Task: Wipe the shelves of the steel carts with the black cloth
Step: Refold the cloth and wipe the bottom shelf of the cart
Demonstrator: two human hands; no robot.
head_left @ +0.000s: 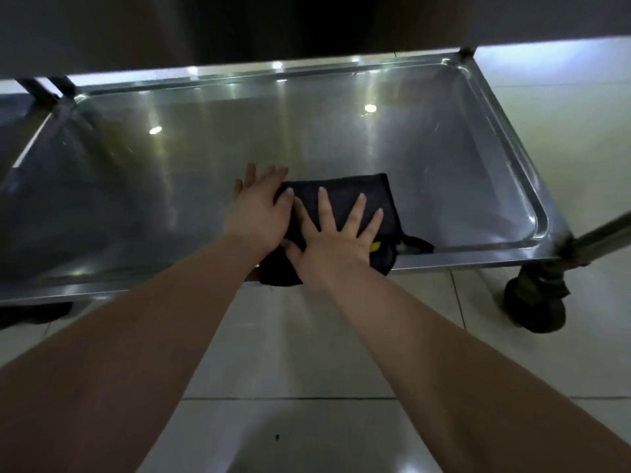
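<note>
Pressing black cloth (345,189) onto shelf (426,158): left hand (259,216), right hand (336,240), both grips spread flat

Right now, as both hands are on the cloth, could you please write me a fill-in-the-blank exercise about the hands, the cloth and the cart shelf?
1. The right hand presses flat on a ____ cloth.
2. The left hand touches the cloth's ____ side.
3. The shelf under the cloth is made of shiny ____.
4. The caster wheel stands below the shelf's ____ end.

Missing words: black; left; steel; right.
</note>
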